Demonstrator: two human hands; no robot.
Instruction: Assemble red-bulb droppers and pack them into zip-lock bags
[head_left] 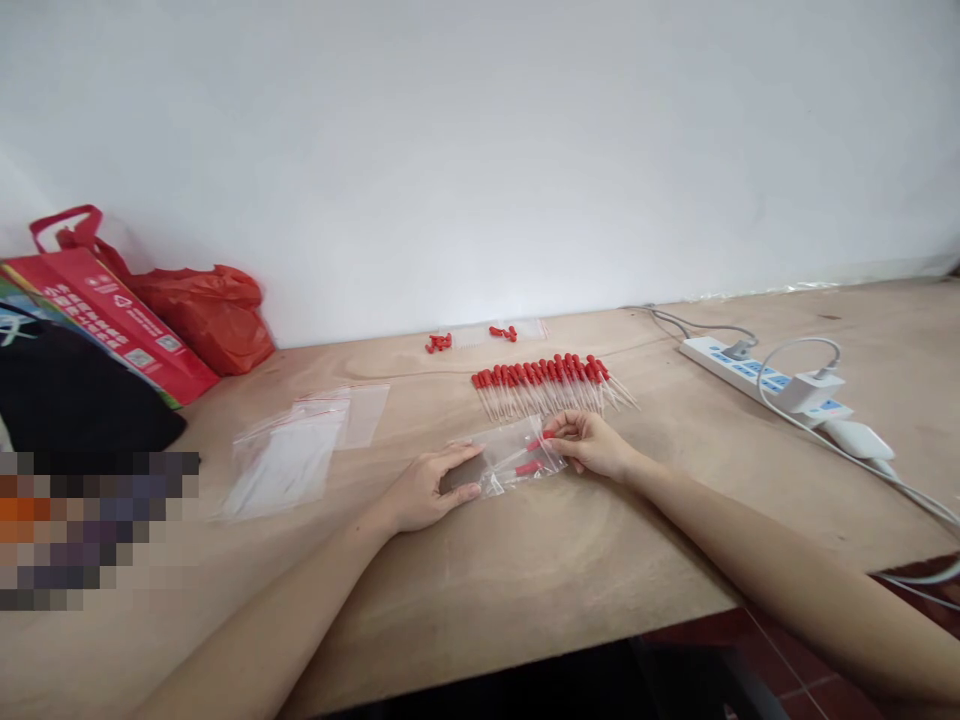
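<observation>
My left hand (426,489) pinches the near end of a small clear zip bag (512,456) lying on the wooden table (525,570). My right hand (592,441) is closed at the bag's other end, fingers holding a red-capped dropper (546,436) at the bag's mouth. Another red-capped dropper (529,467) lies inside the bag. Just behind the hands lies a row of several red-capped droppers (551,383), tips pointing toward me.
A stack of clear zip bags (289,455) lies to the left. Loose red caps (439,342) sit near the wall. Red bags (202,310) and a dark bag (67,395) are at far left. A white power strip (757,375) with a plugged charger and cable sits right.
</observation>
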